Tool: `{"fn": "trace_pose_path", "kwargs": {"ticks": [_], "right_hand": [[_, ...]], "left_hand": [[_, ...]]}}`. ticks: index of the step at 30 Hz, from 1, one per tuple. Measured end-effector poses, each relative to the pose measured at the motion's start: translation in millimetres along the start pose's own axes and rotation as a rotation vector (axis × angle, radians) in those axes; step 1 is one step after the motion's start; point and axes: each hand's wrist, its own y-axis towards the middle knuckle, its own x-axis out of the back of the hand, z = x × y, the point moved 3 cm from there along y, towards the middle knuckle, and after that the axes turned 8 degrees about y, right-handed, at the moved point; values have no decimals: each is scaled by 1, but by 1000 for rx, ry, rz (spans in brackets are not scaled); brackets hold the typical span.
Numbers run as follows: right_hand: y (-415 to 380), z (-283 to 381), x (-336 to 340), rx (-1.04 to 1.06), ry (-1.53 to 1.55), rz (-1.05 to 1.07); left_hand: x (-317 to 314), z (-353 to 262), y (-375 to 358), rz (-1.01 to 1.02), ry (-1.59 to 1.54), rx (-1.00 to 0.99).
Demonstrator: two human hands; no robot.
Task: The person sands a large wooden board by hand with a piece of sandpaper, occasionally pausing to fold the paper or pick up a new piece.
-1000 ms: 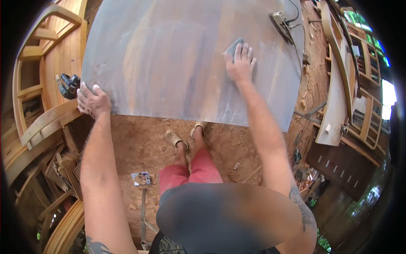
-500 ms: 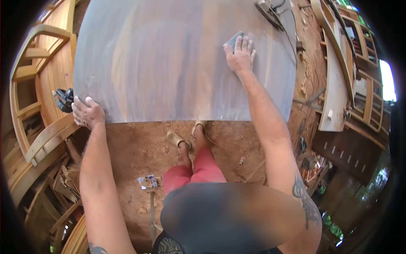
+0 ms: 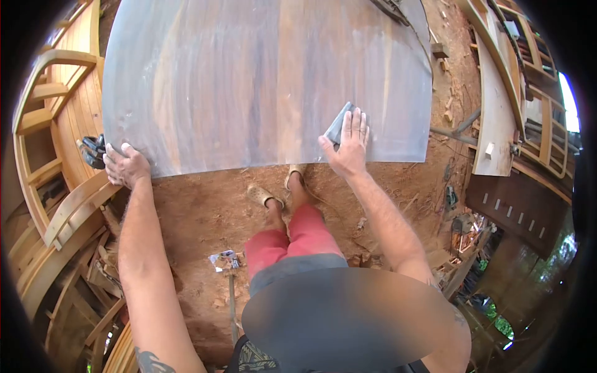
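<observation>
Setting: workshop with dirt floor (image 3: 205,211); wooden frames (image 3: 56,124) at 9 o'clock, planks (image 3: 497,118) at 3 o'clock.
Tabletop (image 3: 249,81): large dusty wood slab, filling 12 o'clock.
Left hand (image 3: 126,165): fingers curled over the slab's near corner, at 9 o'clock.
Right hand (image 3: 347,148): flat, fingers spread, pressing sandpaper (image 3: 337,126) onto the slab's near edge.
Sander (image 3: 392,9): on the slab's far edge, 1 o'clock.

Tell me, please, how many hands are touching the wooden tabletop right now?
2: the left hand grips the wooden tabletop at its near left corner; the right hand presses sandpaper near its front edge.
</observation>
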Motion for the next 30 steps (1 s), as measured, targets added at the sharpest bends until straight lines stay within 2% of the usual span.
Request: {"fn": "trace_pose_path", "kwargs": {"ticks": [6, 11, 13, 15, 16, 17, 19, 20, 21, 23, 26, 27, 28, 30], "right_hand": [[-38, 29, -5, 315, 99, 35], [-62, 73, -29, 475, 197, 208], [-61, 113, -54, 603, 236, 140], [-51, 156, -86, 663, 270, 181], [-46, 178, -101, 693, 180, 129], [-40, 190, -109, 723, 91, 81], [-40, 181, -105, 693, 274, 66], [-42, 175, -101, 681, 372, 59], [-45, 157, -94, 672, 314, 40], [-57, 92, -70, 659, 196, 5], [-74, -8, -21, 521, 43, 21], [-80, -48, -1, 423, 116, 6], [-86, -92, 15, 353, 17, 7], [-92, -175, 59, 93, -162, -158]], "left_hand": [[6, -3, 0, -7, 5, -5], [2, -1, -1, -24, -6, 7], [2, 3, 3, -22, 18, -6], [-6, 7, 6, -43, 24, -35], [-5, 6, 6, -44, 13, -29], [-4, 7, 7, -41, 8, -33], [-8, 10, 11, -29, 8, -20], [-10, 12, 10, -18, 26, -15], [-12, 14, 12, -13, 43, -5], [-13, 13, 14, -7, 57, 3], [-9, 13, 13, 14, 76, 1], [-8, 13, 14, 30, 97, 0], [-5, 10, 15, 46, 119, -3], [3, 4, 9, -8, 224, -55]]}}
